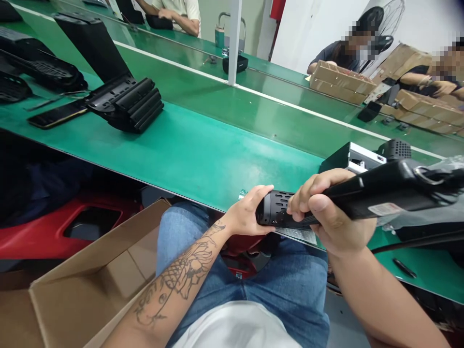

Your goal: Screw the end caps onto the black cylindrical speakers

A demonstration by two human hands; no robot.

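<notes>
A black cylindrical housing point(281, 205) with rows of slots lies at the front edge of the green bench. My left hand point(248, 212) is closed round its left end, thumb and fingers on opposite sides. Above its right part, my right hand point(335, 212) grips a black electric screwdriver point(384, 188) that has a white label and a metal ring at its back end. The right fingertips are close to the slotted surface; the hand hides the screwdriver's tip, and I cannot tell whether it touches the housing. Under the housing shows some clear plastic wrap point(299, 235).
A black-and-silver box point(350, 157) stands behind my right hand. A small black tool point(404, 267) lies at right. Stacked black parts point(125, 104) and a phone point(60, 113) sit at left. An open carton point(97, 275) is beside my legs. Co-workers sit across the bench.
</notes>
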